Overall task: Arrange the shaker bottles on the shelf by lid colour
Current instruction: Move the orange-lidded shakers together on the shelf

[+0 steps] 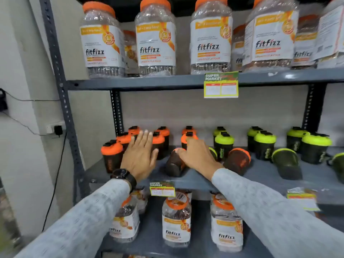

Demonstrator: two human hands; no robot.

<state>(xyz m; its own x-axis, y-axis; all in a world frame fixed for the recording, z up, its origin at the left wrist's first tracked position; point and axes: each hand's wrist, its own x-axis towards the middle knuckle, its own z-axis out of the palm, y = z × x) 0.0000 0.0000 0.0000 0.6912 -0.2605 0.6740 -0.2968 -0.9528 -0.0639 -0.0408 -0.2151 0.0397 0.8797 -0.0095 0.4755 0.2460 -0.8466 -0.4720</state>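
On the middle shelf point(195, 180) I see dark shaker bottles, orange-lidded ones point(111, 155) standing left, green-lidded ones point(224, 146) right. My right hand point(197, 157) grips a toppled orange-lidded shaker point(174, 164) at centre front; my left hand point(139, 155) hovers flat, fingers spread, holding nothing

Illumination is bright, even and diffuse, with no hard shadows; soft shade lies under the upper shelf board point(149, 83) and beneath the fallen shaker bottles point(286, 165). The clear jars point(155, 40) on top show scattered white glints on their crinkled plastic. Wide-angle distortion bows the shelf upright point(59, 75) and stretches the sleeves point(279, 211) toward the lower corners. Fine print on labels is soft. The price tag point(302, 198) at lower right is smeared by motion blur; the bottom left corner is also blurred.
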